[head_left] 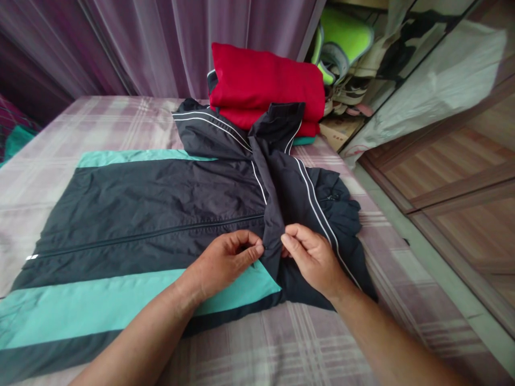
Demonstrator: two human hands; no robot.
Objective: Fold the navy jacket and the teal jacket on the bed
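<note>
A dark jacket (161,193) with teal panels and white piping lies spread on a plaid cloth, its closed zipper running left to right. Its sleeves are laid across the upper part at the right. My left hand (225,260) pinches the jacket's fabric near the end of the zipper. Close beside it on the right, my right hand (311,257) pinches a fold of the same dark fabric between thumb and fingers. The other fingers of both hands are curled.
Folded red clothing (265,80) sits behind the jacket on the plaid cloth (132,120). Purple curtains (140,48) hang at the back. Shoes (350,88) and a green item (348,37) stand on a rack at back right, near wooden doors (454,155).
</note>
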